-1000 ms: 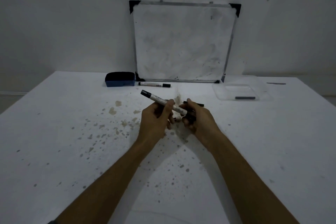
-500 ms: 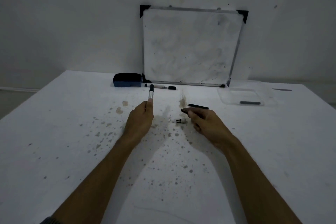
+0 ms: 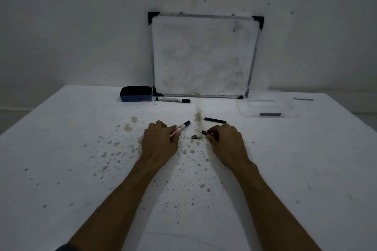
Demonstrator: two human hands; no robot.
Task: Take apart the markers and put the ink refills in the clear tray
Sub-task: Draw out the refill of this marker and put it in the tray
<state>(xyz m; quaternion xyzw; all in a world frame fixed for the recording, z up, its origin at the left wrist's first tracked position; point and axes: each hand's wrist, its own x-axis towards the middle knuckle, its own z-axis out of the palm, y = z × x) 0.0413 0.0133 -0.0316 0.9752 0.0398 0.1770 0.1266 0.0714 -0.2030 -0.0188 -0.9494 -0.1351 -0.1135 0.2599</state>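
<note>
My left hand (image 3: 158, 141) is closed around a white marker barrel (image 3: 181, 127) whose black end points up and to the right. My right hand (image 3: 226, 141) pinches a short black piece (image 3: 206, 133) low over the table. A small white and black marker tip (image 3: 196, 137) lies between my hands. One black ink refill (image 3: 215, 120) lies on the table just beyond my right hand. The clear tray (image 3: 244, 111) stands at the back right with a grey refill (image 3: 270, 114) inside it. A whole marker (image 3: 173, 99) lies at the foot of the whiteboard.
A framed whiteboard (image 3: 204, 55) leans on the wall at the back of the stained white table (image 3: 81, 159). A blue and black eraser (image 3: 136, 93) sits left of it. A thin grey strip (image 3: 303, 99) lies at the far right edge.
My left hand has lowered the marker barrel from pointing up to lying tilted toward the right. My right hand stays near the small tip, and the hands are closer together.
</note>
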